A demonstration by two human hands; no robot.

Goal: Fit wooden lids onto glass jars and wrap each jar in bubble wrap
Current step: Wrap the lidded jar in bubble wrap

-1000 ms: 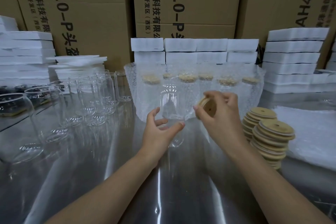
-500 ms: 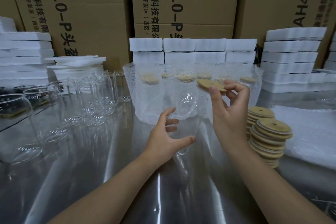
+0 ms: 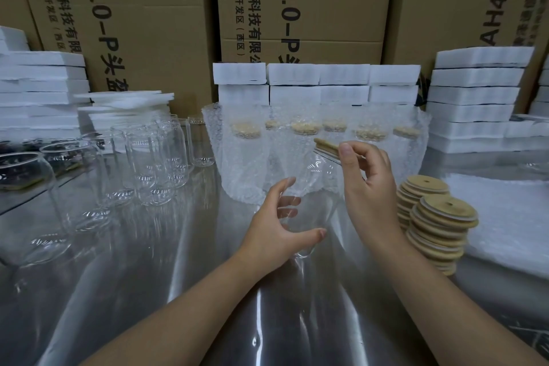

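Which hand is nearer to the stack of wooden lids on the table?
Right. The right hand, holding a lid, is just beside the stack; the left hand grips the jar farther left.

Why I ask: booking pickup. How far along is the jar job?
Done: several wrapped jars with lids stand at the back. In hand: the left hand grips a jar while the right hand holds a lid tilted at its mouth, not seated. Left: many bare jars on the left need lids and wrap; two lid stacks wait.
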